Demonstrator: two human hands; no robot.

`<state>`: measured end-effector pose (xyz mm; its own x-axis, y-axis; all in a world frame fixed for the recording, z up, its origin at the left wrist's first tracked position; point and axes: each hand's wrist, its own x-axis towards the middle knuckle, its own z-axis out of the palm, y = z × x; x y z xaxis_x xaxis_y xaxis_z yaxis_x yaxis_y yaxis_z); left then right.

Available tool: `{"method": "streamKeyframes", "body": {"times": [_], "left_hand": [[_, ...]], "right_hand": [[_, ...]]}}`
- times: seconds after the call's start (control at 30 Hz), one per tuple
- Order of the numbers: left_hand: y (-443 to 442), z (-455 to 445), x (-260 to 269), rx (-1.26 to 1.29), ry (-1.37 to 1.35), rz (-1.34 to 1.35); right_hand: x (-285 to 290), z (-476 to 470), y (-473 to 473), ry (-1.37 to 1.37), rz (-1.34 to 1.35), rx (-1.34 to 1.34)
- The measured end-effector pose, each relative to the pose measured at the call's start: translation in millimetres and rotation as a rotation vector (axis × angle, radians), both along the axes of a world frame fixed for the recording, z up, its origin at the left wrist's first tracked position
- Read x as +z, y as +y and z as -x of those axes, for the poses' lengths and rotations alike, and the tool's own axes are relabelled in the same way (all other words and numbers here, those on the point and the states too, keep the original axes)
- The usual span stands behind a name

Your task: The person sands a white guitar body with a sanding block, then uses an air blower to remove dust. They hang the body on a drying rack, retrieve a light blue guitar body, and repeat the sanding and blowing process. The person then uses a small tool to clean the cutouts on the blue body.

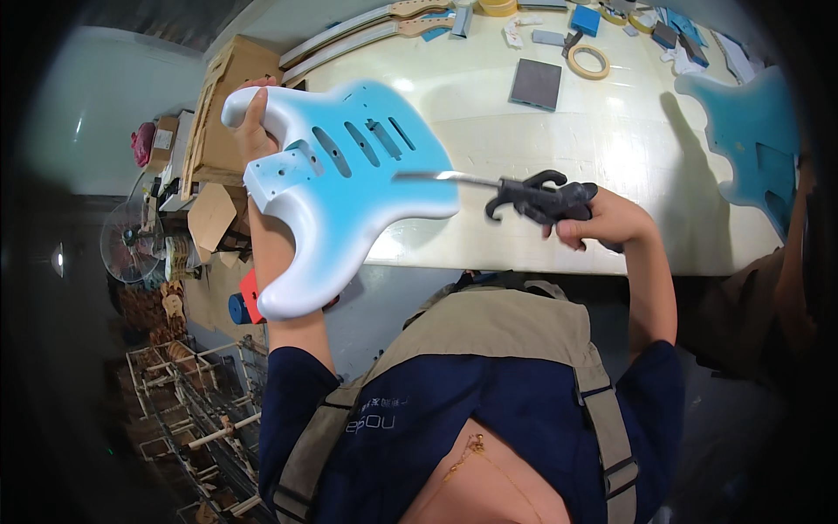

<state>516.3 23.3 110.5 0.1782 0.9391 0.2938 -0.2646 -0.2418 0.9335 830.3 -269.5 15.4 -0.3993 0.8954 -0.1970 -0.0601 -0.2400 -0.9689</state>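
My left hand point(255, 121) grips an electric guitar body point(366, 177) by its upper horn, with the thumb across the near face. The body is light blue fading to white at its edges, and it is tilted above the front of the table. Slots for pickups and a bridge cutout show in its face, and the neck pocket points left. In my right hand point(612, 219) is a black air blow gun point(546, 200). Its thin metal nozzle point(445, 175) passes in front of the body's lower part; whether it touches cannot be told.
A pale worktable point(641, 131) bears a grey sanding pad point(535, 84), a masking tape roll point(588, 61) and guitar necks point(366, 39). On the right, a person's arm point(795, 262) is beside another blue guitar body point(746, 131). A fan point(131, 232) and rack point(196, 393) stand left.
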Motion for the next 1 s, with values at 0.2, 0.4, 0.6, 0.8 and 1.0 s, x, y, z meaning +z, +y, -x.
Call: {"method": "streamKeyframes", "body": {"times": [0.2,0.4,0.6,0.8,1.0], "left_hand": [[1,-23,6,-0.165,0.07,-0.079],[3,-33,6,-0.132,0.028,-0.013],[13,-39,7,-0.148,0.022,0.009],[22,-76,8,0.033,0.199,-0.22],[41,-74,3,-0.032,0.162,-0.286]], "right_hand": [[-62,-32,35,-0.827,0.323,-0.313],[-54,-31,-32,-0.767,0.396,-0.239],[-65,-68,-22,-0.094,0.136,-0.322],[-159,-112,4,-1.435,0.316,-1.036],[-52,60,53,-0.977,-0.692,-0.954]]}}
